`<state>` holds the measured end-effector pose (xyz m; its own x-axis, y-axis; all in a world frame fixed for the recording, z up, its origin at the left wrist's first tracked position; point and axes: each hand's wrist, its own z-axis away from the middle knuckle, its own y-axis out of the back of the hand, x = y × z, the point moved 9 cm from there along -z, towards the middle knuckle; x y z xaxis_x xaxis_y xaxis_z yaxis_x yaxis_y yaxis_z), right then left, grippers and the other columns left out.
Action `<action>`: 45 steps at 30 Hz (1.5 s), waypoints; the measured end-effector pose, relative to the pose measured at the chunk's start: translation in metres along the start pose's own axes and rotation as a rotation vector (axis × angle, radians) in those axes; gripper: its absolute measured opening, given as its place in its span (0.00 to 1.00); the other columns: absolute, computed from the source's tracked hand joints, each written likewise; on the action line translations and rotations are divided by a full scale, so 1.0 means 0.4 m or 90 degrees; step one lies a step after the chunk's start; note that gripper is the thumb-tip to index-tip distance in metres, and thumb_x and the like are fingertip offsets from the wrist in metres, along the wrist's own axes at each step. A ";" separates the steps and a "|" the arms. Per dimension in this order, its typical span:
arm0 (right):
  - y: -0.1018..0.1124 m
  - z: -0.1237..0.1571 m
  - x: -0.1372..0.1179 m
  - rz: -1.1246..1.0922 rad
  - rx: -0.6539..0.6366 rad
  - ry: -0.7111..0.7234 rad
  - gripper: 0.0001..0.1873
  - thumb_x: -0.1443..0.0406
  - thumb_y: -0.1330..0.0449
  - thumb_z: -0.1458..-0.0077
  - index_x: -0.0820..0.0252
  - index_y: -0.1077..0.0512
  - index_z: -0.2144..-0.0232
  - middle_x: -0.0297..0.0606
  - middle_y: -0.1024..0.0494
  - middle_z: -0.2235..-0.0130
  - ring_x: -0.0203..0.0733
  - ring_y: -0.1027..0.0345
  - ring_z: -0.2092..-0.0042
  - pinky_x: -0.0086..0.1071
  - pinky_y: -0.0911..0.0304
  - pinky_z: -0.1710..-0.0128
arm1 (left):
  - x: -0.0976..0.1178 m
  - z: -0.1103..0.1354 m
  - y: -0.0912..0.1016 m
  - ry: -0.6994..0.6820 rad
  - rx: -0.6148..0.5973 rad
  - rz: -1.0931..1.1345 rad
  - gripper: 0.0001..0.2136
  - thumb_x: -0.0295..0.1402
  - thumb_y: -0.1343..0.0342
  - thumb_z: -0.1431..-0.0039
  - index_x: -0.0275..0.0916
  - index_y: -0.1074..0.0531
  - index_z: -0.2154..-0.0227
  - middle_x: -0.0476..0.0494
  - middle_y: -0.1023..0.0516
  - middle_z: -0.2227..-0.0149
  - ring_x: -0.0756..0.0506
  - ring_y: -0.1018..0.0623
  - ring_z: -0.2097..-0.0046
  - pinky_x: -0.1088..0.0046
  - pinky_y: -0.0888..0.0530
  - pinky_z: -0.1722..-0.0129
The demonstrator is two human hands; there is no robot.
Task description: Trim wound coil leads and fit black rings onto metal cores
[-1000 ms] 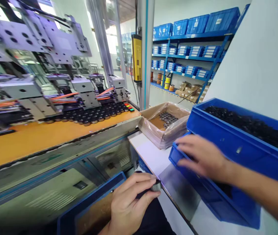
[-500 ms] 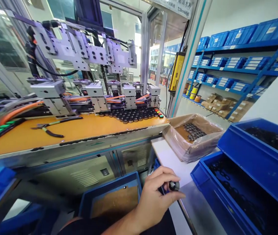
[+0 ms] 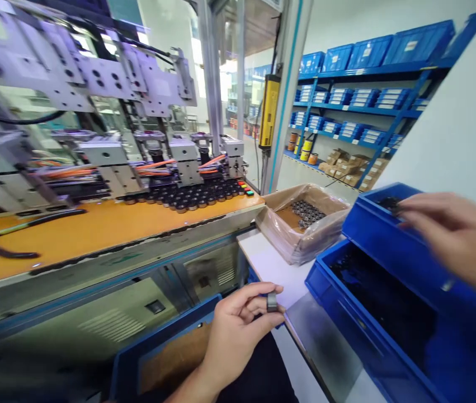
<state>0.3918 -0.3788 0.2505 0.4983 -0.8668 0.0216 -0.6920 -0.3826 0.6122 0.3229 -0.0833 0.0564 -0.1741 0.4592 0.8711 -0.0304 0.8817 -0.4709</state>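
My left hand (image 3: 241,330) pinches a small dark ring-shaped part (image 3: 272,302) between thumb and fingers, above the edge of the white tabletop. My right hand (image 3: 443,224) reaches over the upper blue bin (image 3: 389,238). Its fingers are drawn together at small black parts (image 3: 389,202) in that bin; the blur hides what lies between the fingertips. Below it, the lower blue bin (image 3: 347,324) contains more black parts, mostly in shadow.
A plastic-lined carton (image 3: 292,246) with small metal parts stands on the white tabletop (image 3: 263,254). At left, rows of dark round parts (image 3: 187,198) and pliers (image 3: 6,246) lie on the orange bench (image 3: 107,240) below the machine. A blue crate (image 3: 124,364) sits underneath.
My right hand has come into view from the right and is at the upper bin. The view has swung right. My left hand still holds the ring-shaped part, now turned differently.
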 end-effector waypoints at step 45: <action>-0.107 0.248 -0.429 -0.554 -0.032 0.291 0.13 0.78 0.45 0.42 0.73 0.32 0.54 0.51 0.23 0.62 0.43 0.28 0.57 0.39 0.24 0.57 | 0.124 0.085 -0.123 -0.467 -0.112 -0.438 0.13 0.25 0.29 0.55 0.41 0.18 0.64 0.47 0.17 0.69 0.48 0.18 0.69 0.77 0.20 0.65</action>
<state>0.2840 -0.2453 0.1425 0.9848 -0.0778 -0.1554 0.0297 -0.8056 0.5918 0.2822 -0.1077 0.1181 -0.7353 -0.2801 0.6172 -0.2166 0.9600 0.1776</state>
